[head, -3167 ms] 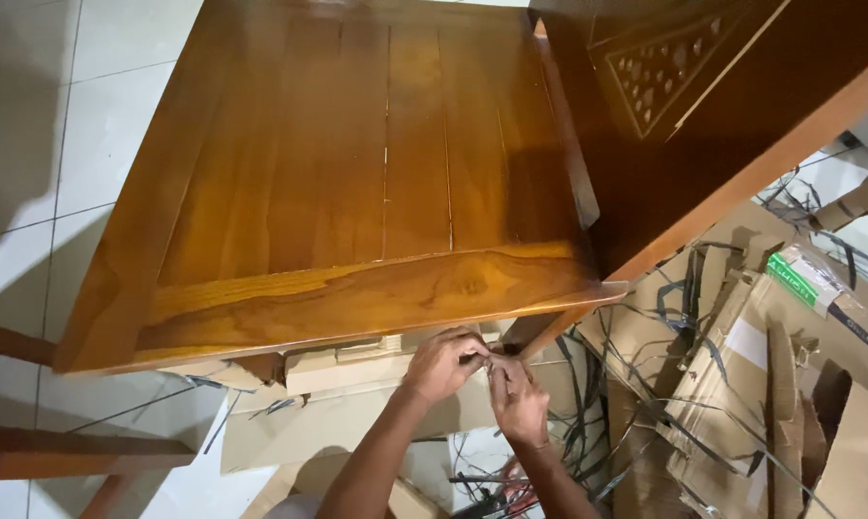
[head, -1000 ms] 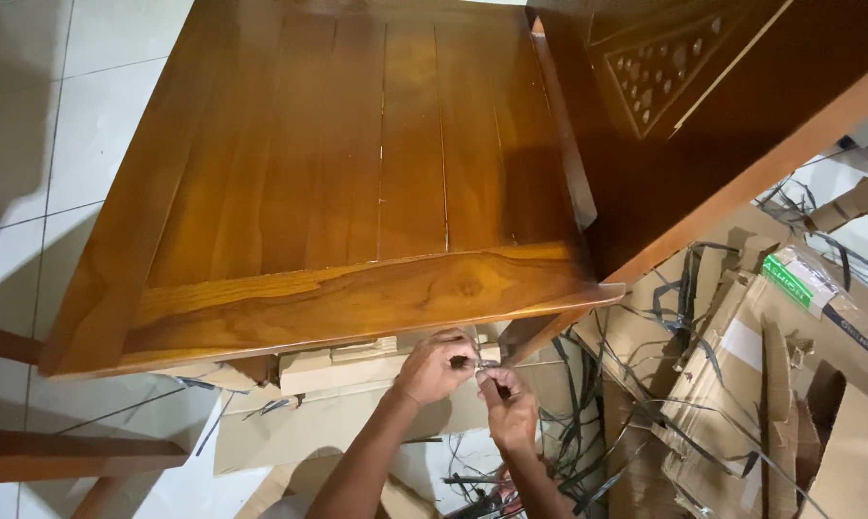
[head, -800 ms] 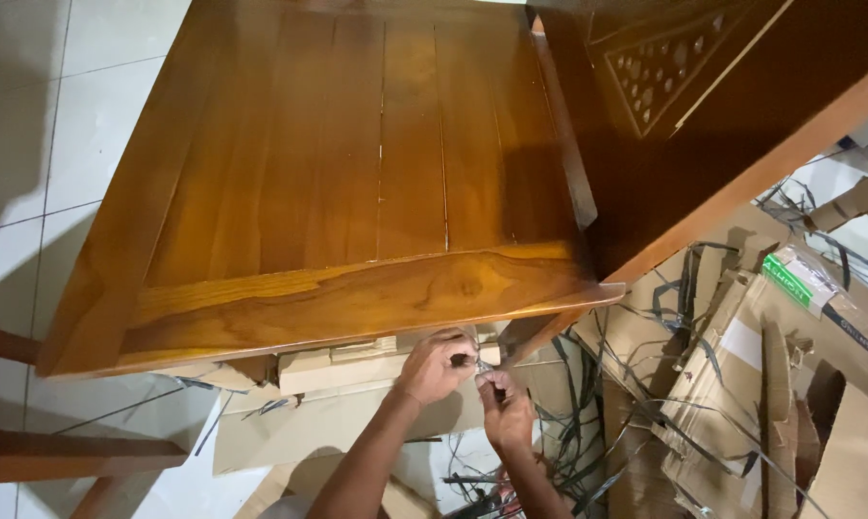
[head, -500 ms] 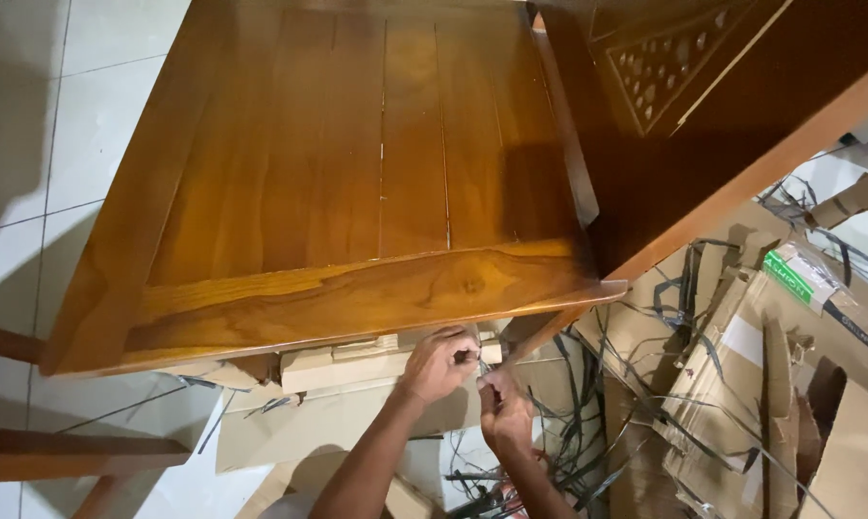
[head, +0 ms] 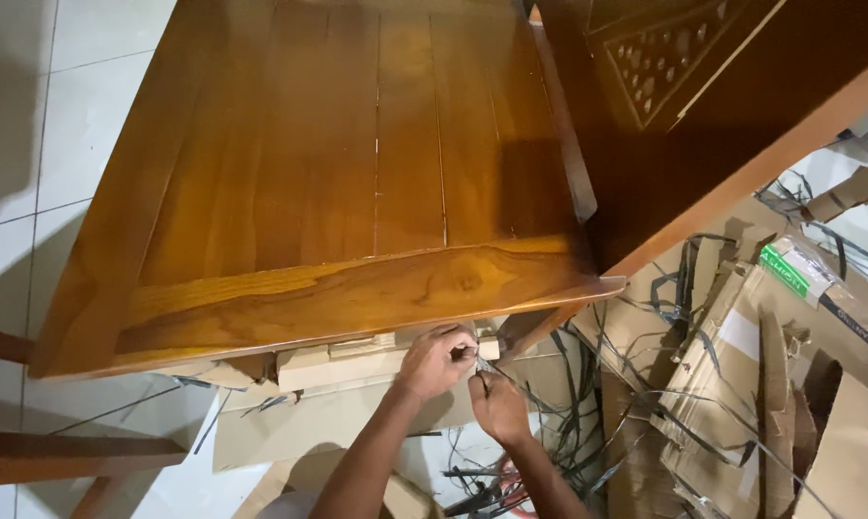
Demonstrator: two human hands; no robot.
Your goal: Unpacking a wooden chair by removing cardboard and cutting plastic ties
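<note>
A polished brown wooden table top point(head: 357, 173) fills the upper view. Under its near edge, pale cardboard wrapping point(head: 328, 363) covers part of the frame. My left hand point(head: 436, 358) grips the wrapping just below the table's front edge, fingers curled. My right hand point(head: 496, 404) sits right beside it, pinching a thin strip or small tool against the same spot; what it holds is too small to tell. Both forearms reach up from the bottom of the view.
A carved dark wooden piece point(head: 703, 106) leans at the upper right. Torn cardboard point(head: 741, 384) and dark plastic strapping bands point(head: 587, 404) litter the floor on the right. White floor tiles point(head: 30, 135) lie at the left, with a wooden rail point(head: 59, 457) below.
Both hands have stayed at the wrapping under the table's front edge; the right hand has shifted slightly lower and nearer the left. The view has barely moved.
</note>
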